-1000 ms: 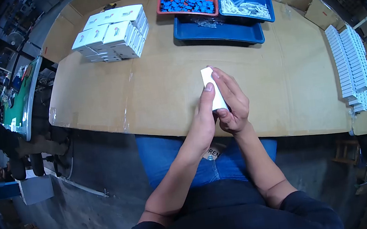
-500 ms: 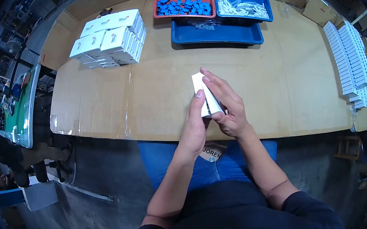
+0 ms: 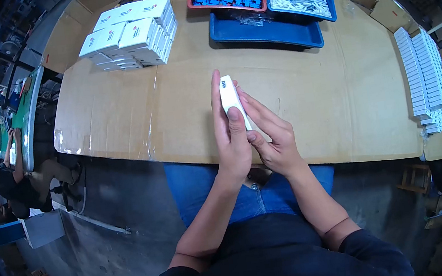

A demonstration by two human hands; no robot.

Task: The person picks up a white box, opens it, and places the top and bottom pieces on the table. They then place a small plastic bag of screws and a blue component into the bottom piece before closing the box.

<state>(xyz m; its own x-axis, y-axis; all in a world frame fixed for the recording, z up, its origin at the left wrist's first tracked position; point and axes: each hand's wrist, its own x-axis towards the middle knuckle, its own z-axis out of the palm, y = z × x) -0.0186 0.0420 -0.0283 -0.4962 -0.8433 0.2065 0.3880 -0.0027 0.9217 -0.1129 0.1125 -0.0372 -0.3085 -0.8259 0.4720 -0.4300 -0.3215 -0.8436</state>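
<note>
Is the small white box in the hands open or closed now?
Closed, as far as can be seen: the small white box shows smooth sides with no flap sticking out, pressed between the left hand and right hand.

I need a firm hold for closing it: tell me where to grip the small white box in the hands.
Grip the small white box across its two broad faces at the lower half, as the left hand and right hand do now. It stands edge-on and narrow, so coming from both sides likely steadies it best.

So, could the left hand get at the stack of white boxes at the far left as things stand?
Probably not right away: the left hand grips the small white box with the right hand. The cardboard table toward the stack of white boxes lies bare.
</note>
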